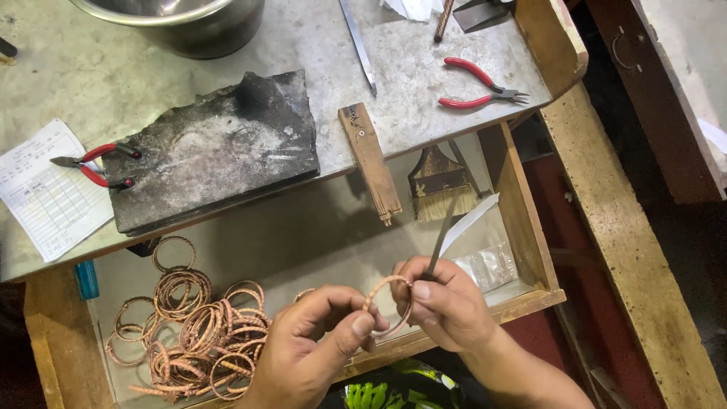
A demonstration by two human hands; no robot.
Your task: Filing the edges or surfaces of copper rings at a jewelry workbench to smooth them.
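Fingers [362, 327] of both hands pinch bangle [388, 304].

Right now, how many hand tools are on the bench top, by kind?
Red-handled pliers: 2
Long metal file: 1
Total: 3
Not counted: the thin tool in the right hand, worked against the bangle pinched by the left hand.

Copper bangle [388, 305] upright over drawer; thin metal file [439, 244] against its rim.
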